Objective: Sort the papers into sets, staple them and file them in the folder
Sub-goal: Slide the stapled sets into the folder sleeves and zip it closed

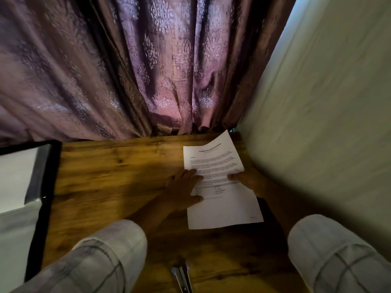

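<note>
Printed white paper sheets [220, 182] held above the brown wooden surface [110, 176], long axis running away from the person; left hand [182, 190] and right hand [246, 179] pinch opposite edges. Metal stapler [182, 278] lies nearer the person; black open folder [45, 176] far left, nearer the left hand.
</note>
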